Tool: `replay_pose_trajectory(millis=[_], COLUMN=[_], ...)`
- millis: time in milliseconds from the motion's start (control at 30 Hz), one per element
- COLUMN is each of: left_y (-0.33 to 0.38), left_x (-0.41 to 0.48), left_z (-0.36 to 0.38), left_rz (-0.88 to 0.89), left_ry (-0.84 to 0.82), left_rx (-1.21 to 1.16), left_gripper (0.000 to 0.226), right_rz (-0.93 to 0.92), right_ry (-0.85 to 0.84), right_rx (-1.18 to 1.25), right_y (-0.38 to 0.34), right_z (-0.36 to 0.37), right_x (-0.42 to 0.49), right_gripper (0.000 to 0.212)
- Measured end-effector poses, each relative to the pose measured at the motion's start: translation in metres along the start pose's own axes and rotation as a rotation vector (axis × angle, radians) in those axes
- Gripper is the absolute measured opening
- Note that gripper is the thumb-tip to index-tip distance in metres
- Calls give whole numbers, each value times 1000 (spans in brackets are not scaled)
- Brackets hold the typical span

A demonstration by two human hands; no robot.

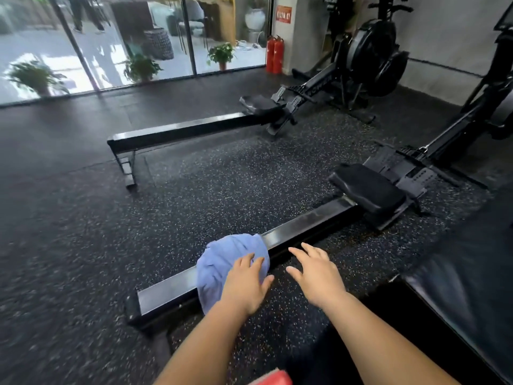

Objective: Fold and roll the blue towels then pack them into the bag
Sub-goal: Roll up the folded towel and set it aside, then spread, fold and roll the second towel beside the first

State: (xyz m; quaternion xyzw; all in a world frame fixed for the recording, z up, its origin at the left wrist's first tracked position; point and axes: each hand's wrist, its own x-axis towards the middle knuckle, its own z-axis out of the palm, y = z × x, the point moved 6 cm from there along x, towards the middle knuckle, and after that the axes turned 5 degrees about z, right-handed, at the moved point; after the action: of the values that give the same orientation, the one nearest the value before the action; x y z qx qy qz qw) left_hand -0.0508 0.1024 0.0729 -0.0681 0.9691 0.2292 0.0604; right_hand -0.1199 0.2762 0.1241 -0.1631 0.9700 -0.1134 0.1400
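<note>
A crumpled blue towel (222, 257) lies draped over the rail of the nearer rowing machine (311, 223), low in the middle of the view. My left hand (247, 284) is over the towel's right side with its fingers spread and straight; whether it touches the cloth I cannot tell. My right hand (316, 273) hovers open just to the right, above the rail and the floor, holding nothing. No bag is visible.
A second rowing machine (194, 129) stands farther back. A black padded mat (466, 295) lies at the right. Two red fire extinguishers (274, 55) and potted plants (222, 55) stand by the glass wall. A red object (273, 378) shows at the bottom edge.
</note>
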Motion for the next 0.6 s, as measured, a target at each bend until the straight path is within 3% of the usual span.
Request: replay_pose_trajectory(millis=[600], left_y=[-150], left_x=[21], left_z=[49], left_rz=[-264], left_ry=[-65], left_rx=[-57], left_gripper=[60], right_rz=[-177], right_ry=[-377], right_rx=[-10], right_y=[-82], right_z=[146], right_x=[90], right_gripper=[59])
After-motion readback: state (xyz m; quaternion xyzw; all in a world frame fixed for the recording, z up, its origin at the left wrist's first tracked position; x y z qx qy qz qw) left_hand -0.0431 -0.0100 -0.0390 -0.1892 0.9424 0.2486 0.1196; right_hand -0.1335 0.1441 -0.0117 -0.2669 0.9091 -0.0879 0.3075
